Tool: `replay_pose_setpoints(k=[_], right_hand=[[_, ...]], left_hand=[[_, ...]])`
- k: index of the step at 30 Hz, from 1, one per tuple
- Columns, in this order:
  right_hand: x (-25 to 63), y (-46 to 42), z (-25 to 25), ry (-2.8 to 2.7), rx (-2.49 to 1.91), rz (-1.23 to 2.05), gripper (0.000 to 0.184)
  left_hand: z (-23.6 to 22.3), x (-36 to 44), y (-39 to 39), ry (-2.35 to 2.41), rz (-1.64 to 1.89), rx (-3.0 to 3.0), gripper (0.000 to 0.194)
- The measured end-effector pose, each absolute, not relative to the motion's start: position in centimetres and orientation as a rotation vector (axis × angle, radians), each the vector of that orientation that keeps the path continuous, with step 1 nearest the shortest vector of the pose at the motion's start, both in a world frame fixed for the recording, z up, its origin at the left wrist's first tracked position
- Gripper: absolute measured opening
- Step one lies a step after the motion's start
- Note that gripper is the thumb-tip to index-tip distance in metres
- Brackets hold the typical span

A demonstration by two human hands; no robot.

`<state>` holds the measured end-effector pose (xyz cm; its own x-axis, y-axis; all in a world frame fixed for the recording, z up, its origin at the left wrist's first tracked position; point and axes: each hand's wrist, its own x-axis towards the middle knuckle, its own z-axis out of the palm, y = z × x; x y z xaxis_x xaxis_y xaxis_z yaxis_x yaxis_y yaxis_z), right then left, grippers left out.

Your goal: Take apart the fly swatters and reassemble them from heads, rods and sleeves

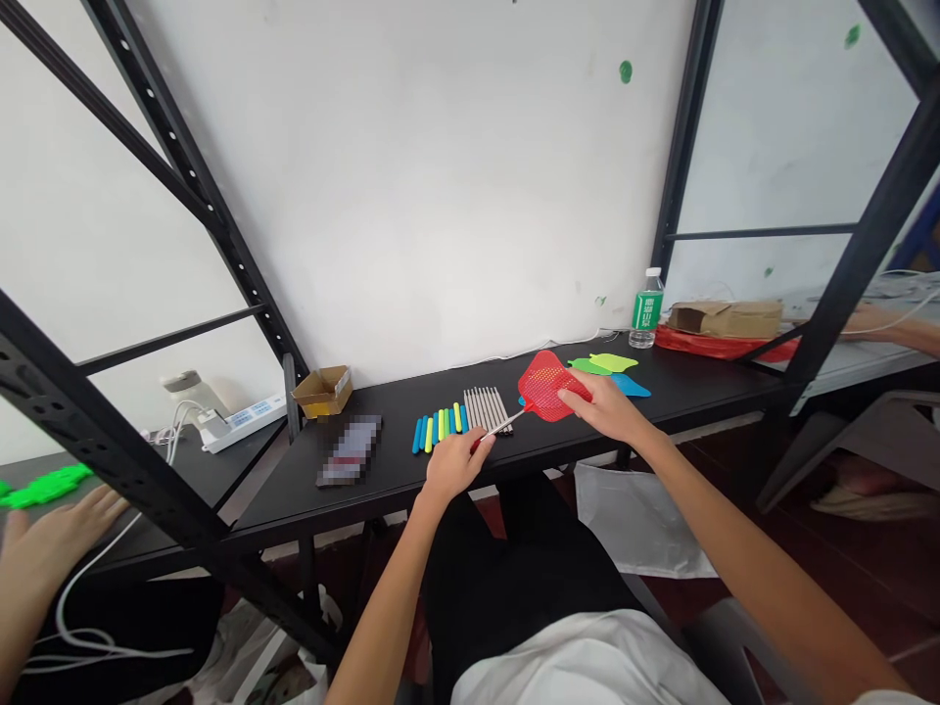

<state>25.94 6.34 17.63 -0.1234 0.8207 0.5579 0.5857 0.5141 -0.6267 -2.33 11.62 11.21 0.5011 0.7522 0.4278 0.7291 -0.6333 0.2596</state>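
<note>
In the head view, a red fly swatter [544,380] with a perforated head and a thin metal rod is held up over the table's front part. My left hand [455,464] is closed around its handle end, which the fingers mostly hide. At the other end, my right hand [603,403] pinches the edge of the red head. Beyond my left hand lies a row of blue, yellow and green handles [442,425]. Several metal rods [486,403] lie side by side next to them. Behind my right hand are loose swatter heads: green and yellow [614,362], and blue [632,386].
A blurred-out phone-like thing [351,450] and a small cardboard box [323,391] are at left. A water bottle [647,309] and an open carton [726,320] stand at back right. Black metal posts flank the black table [397,392]. Other people's hands [70,534] show at both sides.
</note>
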Motion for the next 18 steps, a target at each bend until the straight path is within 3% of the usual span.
replay_pose_setpoints(k=[9, 18], right_hand=[[27.2, 8.9, 15.2, -1.513, -1.117, 0.749, 0.024], [27.4, 9.9, 13.9, -1.473, -1.181, 0.837, 0.028]], left_hand=[[11.6, -2.5, 11.5, 1.275, 0.806, 2.650, 0.046], [11.8, -2.6, 11.3, 1.261, 0.813, 2.646, 0.045]])
